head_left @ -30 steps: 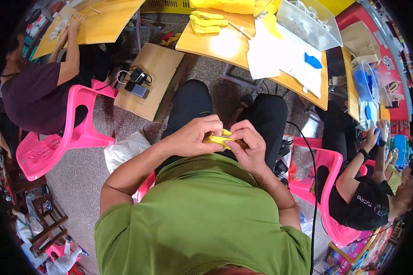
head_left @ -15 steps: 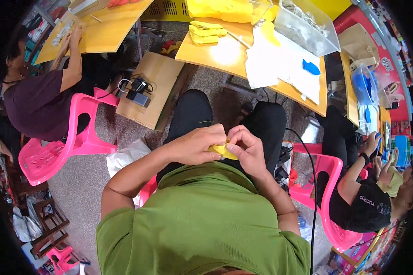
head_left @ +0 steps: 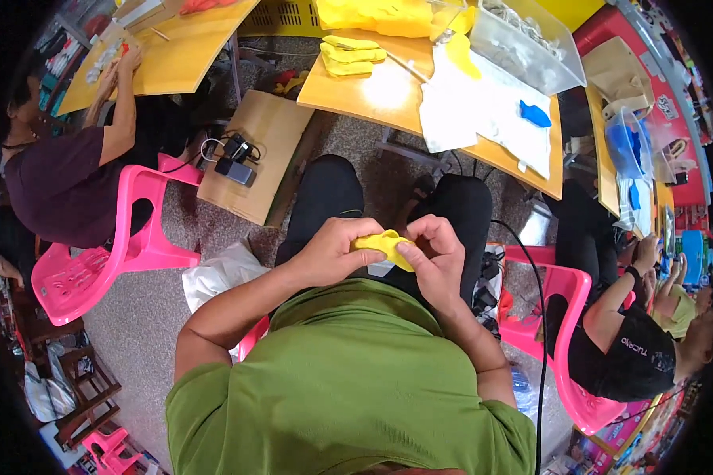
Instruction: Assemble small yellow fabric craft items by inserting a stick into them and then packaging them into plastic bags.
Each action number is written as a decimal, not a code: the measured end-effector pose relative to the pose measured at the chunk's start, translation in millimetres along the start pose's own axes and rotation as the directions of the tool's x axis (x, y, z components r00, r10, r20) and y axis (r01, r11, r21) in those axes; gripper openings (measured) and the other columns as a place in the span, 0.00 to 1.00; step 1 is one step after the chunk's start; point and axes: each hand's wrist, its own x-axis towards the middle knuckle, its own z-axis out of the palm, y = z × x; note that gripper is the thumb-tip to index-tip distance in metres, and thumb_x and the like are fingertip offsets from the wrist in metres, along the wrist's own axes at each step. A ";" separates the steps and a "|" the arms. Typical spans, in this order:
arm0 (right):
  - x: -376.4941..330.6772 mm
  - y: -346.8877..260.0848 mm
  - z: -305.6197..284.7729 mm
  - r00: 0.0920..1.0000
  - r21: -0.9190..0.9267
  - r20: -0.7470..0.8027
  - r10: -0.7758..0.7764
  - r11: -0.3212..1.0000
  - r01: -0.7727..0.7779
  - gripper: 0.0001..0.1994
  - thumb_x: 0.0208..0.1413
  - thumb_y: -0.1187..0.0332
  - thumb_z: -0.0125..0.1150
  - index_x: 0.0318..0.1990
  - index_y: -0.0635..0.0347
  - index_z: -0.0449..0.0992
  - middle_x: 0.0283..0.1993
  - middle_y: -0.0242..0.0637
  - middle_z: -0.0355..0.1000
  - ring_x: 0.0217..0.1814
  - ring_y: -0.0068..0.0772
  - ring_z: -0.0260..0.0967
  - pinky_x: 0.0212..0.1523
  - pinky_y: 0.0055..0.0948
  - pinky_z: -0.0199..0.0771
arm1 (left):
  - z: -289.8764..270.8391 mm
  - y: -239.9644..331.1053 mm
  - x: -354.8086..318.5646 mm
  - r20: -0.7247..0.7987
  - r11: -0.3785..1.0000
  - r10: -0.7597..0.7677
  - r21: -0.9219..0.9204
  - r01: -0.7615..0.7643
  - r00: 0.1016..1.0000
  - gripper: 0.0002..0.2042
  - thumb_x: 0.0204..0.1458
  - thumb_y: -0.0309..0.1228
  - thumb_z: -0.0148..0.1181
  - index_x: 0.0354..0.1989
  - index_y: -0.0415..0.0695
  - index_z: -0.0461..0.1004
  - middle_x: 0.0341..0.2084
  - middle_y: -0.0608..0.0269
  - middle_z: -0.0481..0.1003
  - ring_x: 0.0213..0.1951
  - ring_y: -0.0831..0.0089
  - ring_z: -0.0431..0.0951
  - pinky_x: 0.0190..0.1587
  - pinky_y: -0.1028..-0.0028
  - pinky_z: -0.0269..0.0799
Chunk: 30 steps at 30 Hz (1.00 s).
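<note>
L hand [head_left: 330, 252] and R hand [head_left: 438, 257] pinch yellow cloth pc [head_left: 388, 242] near lap [head_left: 329, 190]; better keep grip light, even & turn slowly.

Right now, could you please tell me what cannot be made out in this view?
Head view: yellow piece, partly covered by the left hand and right hand.
Head view: yellow fabric, cut off by the upper edge.
Head view: pale contents of the clear bin, too small and blurred to identify.
</note>
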 end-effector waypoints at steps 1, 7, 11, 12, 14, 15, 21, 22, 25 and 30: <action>1.6 -6.3 1.5 0.999 0.042 0.038 0.029 0.999 -0.031 0.10 0.46 0.77 0.62 0.37 0.63 0.71 0.34 0.33 0.65 0.33 0.20 0.63 0.33 0.19 0.64 | -1.1 -1.0 -1.2 -0.014 1.000 0.008 -0.010 -0.008 1.000 0.09 0.46 0.28 0.62 0.33 0.37 0.72 0.20 0.63 0.70 0.24 0.81 0.69 0.26 0.77 0.62; 6.7 -7.3 -5.1 0.929 -0.130 0.365 -0.063 0.984 0.118 0.14 0.51 0.73 0.56 0.46 0.66 0.72 0.33 0.38 0.69 0.31 0.27 0.66 0.31 0.22 0.65 | -2.2 -2.6 -1.2 0.079 0.991 -0.090 -0.087 0.097 0.993 0.12 0.43 0.29 0.65 0.34 0.38 0.71 0.21 0.65 0.71 0.24 0.83 0.69 0.26 0.78 0.64; 3.7 -1.7 -3.4 0.984 -0.124 0.171 0.040 0.992 -0.018 0.06 0.53 0.76 0.55 0.36 0.68 0.75 0.30 0.38 0.70 0.29 0.26 0.67 0.29 0.22 0.66 | 7.5 -8.6 -4.0 -0.071 0.982 -0.019 -0.189 0.005 0.997 0.18 0.42 0.30 0.67 0.41 0.39 0.70 0.24 0.65 0.73 0.26 0.83 0.70 0.29 0.79 0.66; 3.0 0.9 -2.8 0.993 -0.057 0.114 0.036 0.998 -0.029 0.04 0.53 0.76 0.55 0.34 0.68 0.74 0.30 0.37 0.70 0.29 0.25 0.67 0.29 0.22 0.66 | 5.4 -9.0 -5.6 -0.053 0.971 -0.079 -0.232 0.064 0.996 0.22 0.42 0.28 0.68 0.46 0.40 0.67 0.28 0.67 0.73 0.30 0.84 0.71 0.31 0.81 0.67; 1.9 1.5 -0.4 0.997 0.027 0.030 0.075 0.997 -0.076 0.02 0.53 0.77 0.57 0.30 0.67 0.73 0.31 0.36 0.70 0.31 0.22 0.66 0.31 0.20 0.66 | -0.8 -5.2 -8.0 0.000 0.970 -0.191 -0.156 0.188 0.982 0.24 0.42 0.25 0.67 0.50 0.41 0.66 0.32 0.68 0.74 0.33 0.84 0.72 0.34 0.82 0.68; 1.3 3.2 -0.2 0.996 0.026 0.031 0.079 0.996 -0.080 0.02 0.53 0.77 0.57 0.30 0.67 0.73 0.31 0.36 0.70 0.31 0.22 0.66 0.31 0.20 0.66 | 1.0 -6.3 -7.4 0.000 0.969 -0.193 -0.159 0.191 0.981 0.24 0.42 0.25 0.67 0.50 0.41 0.66 0.32 0.68 0.74 0.33 0.84 0.72 0.34 0.82 0.68; 1.2 5.8 -1.8 0.982 0.192 0.142 0.128 0.969 -0.154 0.04 0.54 0.75 0.56 0.36 0.67 0.72 0.31 0.34 0.70 0.30 0.20 0.66 0.30 0.19 0.67 | 1.0 -11.6 -4.0 -0.117 1.000 -0.007 -0.029 0.004 0.993 0.10 0.46 0.30 0.64 0.33 0.38 0.74 0.20 0.63 0.72 0.23 0.81 0.71 0.25 0.77 0.64; 3.3 -4.0 -4.0 0.946 0.153 0.238 0.218 0.954 -0.259 0.06 0.56 0.74 0.53 0.39 0.67 0.71 0.32 0.35 0.70 0.29 0.20 0.67 0.29 0.19 0.68 | 0.4 -11.2 -4.4 -0.134 0.998 0.055 0.015 -0.054 0.989 0.09 0.46 0.29 0.64 0.32 0.38 0.74 0.19 0.63 0.72 0.22 0.81 0.71 0.24 0.77 0.63; 7.9 -10.7 -12.1 0.860 0.032 0.388 0.332 0.927 -0.373 0.08 0.59 0.72 0.50 0.43 0.67 0.69 0.32 0.36 0.71 0.27 0.20 0.68 0.28 0.19 0.69 | -2.4 -17.9 -4.0 -0.143 0.995 0.098 0.040 -0.093 0.985 0.08 0.46 0.28 0.63 0.31 0.38 0.74 0.18 0.63 0.72 0.21 0.81 0.70 0.23 0.77 0.63; 11.8 -24.2 -15.8 0.875 -0.053 0.274 0.399 0.915 -0.400 0.11 0.59 0.69 0.51 0.45 0.67 0.69 0.30 0.33 0.71 0.26 0.17 0.68 0.26 0.17 0.69 | 1.9 -47.5 -4.2 -0.129 0.778 -0.175 -0.626 0.057 0.976 0.25 0.44 0.26 0.65 0.52 0.41 0.66 0.35 0.63 0.74 0.33 0.77 0.73 0.38 0.77 0.70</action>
